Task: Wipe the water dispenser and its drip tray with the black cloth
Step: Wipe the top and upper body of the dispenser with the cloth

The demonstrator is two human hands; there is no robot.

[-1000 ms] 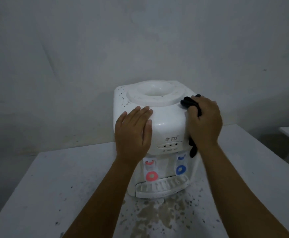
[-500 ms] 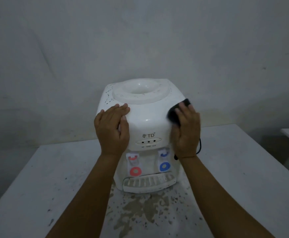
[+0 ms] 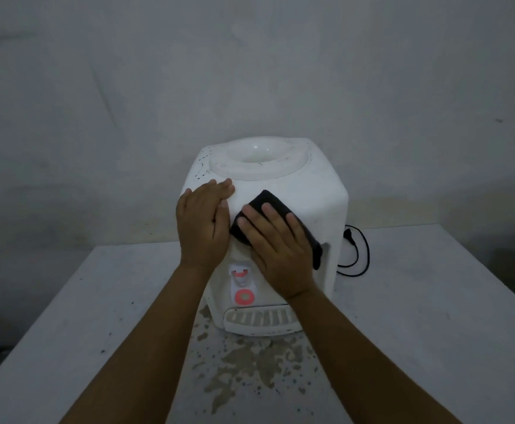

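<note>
Two bare hands on one white water dispenser (image 3: pixel 296 191), upright on a gray table (image 3: pixel 418 301) against a plain wall (image 3: pixel 250 71). Left hand (image 3: pixel 202 223) flat, fingers straight and close together, resting on the upper left front corner of the casing, holding nothing. Right hand (image 3: pixel 277 252) spread open, fingers straight, pressing one black cloth (image 3: pixel 265 200) flat against the upper front panel, just beside the left hand; cloth edges showing past the fingertips and trailing down behind the wrist on the right side. One round bottle well (image 3: pixel 257 157) on top, dotted with dark specks along its rim. One red tap (image 3: pixel 244 286) in view under the left wrist; anything to its right hidden by the right forearm. One slotted drip tray (image 3: pixel 259 319) at the base of the dispenser, partly covered by the same forearm. One black power cord (image 3: pixel 357 255) looped on the table to the right of the dispenser. One patch of brownish stains (image 3: pixel 250 362) spattered on the table just in front of the tray.
</note>
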